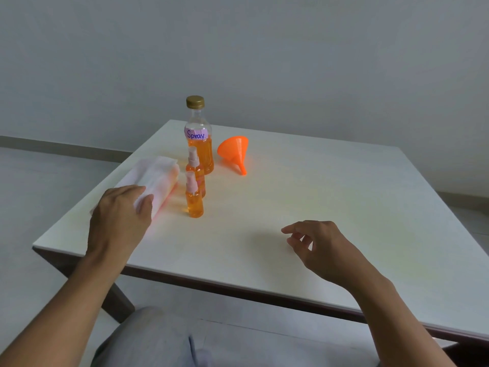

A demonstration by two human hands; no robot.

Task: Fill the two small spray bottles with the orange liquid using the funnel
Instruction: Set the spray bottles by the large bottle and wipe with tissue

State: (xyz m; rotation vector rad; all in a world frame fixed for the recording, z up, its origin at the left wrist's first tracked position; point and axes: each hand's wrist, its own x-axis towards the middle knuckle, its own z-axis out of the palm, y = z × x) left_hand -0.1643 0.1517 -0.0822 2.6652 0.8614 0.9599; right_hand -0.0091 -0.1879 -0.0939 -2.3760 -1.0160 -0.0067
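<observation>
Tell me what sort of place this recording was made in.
Probably a sparsely furnished room at home or a plain indoor workspace; nothing settles which. A white table stands near a bare grey wall with a skirting board above a pale floor. No shop or laboratory fittings show.

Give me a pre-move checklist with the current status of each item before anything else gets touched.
1. Near spray bottle filled and capped: ok.
2. Far spray bottle filled and capped: ok, though partly hidden.
3. Large bottle gold cap on, upright: ok.
4. Funnel out of the bottles, lying on its side on the table: ok.
5. Left hand on the white cloth: ok.
6. Right hand empty: ok.
7. Tabletop dry: cannot tell.
</observation>
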